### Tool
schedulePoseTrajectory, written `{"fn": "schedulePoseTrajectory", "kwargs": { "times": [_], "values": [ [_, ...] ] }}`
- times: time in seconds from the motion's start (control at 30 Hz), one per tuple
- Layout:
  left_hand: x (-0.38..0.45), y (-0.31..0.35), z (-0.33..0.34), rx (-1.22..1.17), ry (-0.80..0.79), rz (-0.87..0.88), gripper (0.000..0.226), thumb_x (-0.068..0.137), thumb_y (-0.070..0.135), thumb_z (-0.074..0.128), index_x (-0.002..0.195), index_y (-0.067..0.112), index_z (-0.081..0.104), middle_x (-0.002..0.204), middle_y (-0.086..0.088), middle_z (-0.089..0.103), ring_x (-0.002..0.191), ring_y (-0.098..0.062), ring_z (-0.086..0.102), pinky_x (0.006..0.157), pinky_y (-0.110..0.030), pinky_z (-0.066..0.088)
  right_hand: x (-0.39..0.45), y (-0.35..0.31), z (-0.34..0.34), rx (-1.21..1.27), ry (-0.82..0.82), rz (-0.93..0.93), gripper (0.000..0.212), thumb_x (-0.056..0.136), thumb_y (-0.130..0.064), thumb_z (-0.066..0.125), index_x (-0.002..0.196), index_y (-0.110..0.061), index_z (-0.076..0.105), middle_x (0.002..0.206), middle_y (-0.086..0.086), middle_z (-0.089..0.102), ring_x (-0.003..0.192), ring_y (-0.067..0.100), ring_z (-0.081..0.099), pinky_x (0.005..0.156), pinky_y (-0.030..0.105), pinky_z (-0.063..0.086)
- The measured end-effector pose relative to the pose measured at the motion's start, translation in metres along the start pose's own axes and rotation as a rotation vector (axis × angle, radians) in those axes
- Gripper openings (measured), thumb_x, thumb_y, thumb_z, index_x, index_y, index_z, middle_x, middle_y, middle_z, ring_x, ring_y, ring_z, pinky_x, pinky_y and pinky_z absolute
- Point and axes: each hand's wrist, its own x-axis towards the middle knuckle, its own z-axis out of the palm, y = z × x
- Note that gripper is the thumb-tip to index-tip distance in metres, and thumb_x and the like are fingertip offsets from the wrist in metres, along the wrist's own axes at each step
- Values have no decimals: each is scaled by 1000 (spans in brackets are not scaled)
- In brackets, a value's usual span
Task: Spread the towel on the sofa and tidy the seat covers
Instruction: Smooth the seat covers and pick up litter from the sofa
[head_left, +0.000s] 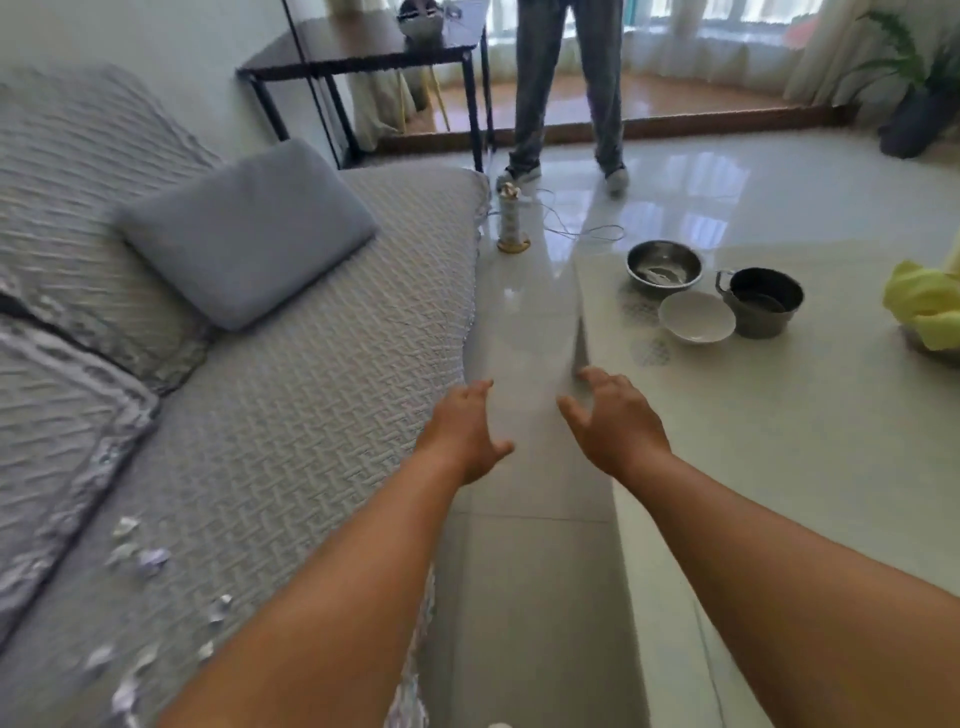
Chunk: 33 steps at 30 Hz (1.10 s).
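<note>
The sofa fills the left side, its seat under a grey woven seat cover (291, 395) with a silvery fringe along the edges. A plain grey cushion (244, 234) lies on the seat near the backrest covers (78, 208). Small pale scraps (140, 551) dot the near part of the seat. My left hand (467, 431) hovers at the sofa's front edge, fingers spread, holding nothing. My right hand (618, 421) is beside it over the gap between sofa and low table, also spread and holding nothing. No towel is clearly visible on the sofa.
A low white table (779, 467) at right carries a steel bowl (664, 266), a white bowl (696, 316), a dark pot (763, 301) and a yellow cloth (924, 306). A small ornament (513, 218) and cable sit on the floor. A person's legs (566, 93) stand by a black side table (363, 57).
</note>
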Motion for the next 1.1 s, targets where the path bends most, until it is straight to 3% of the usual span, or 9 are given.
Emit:
{"fn": "schedulePoseTrajectory", "kwargs": {
  "times": [0.23, 0.57, 0.73, 0.83, 1.1],
  "values": [
    [-70, -130, -84, -66, 248, -331, 80, 75, 37, 73, 140, 24, 28, 140, -9, 37, 127, -29, 41, 101, -43, 39, -7, -167, 81, 52, -210, -318, 50, 92, -44, 47, 135, -19, 41, 137, 11, 47, 123, 31, 45, 97, 41, 39],
    [-187, -286, -127, -198, 434, -745, 75, 77, 38, 68, 139, 23, 29, 140, -7, 36, 124, -28, 43, 96, -43, 42, -64, -339, 187, 2, -397, -638, 49, 92, -46, 45, 133, -21, 40, 134, 7, 48, 117, 28, 51, 86, 39, 42],
    [-246, -344, -132, -275, 501, -918, 68, 82, 36, 61, 140, 21, 29, 141, -8, 35, 122, -28, 43, 87, -37, 39, -92, -392, 234, 1, -494, -729, 49, 92, -47, 44, 133, -20, 40, 132, 7, 50, 114, 28, 53, 82, 37, 42],
    [-276, -376, -126, -334, 520, -1042, 67, 83, 37, 60, 140, 20, 27, 143, -8, 35, 125, -28, 41, 94, -42, 41, -108, -418, 268, -35, -559, -785, 48, 93, -46, 44, 133, -20, 40, 131, 8, 52, 114, 28, 53, 82, 38, 43],
    [-276, -437, -97, -507, 582, -1273, 65, 83, 37, 61, 139, 22, 30, 137, -8, 38, 115, -28, 49, 89, -40, 45, -97, -457, 362, -154, -720, -943, 45, 93, -47, 44, 130, -24, 42, 127, 5, 54, 109, 26, 56, 76, 34, 43]
  ]
}}
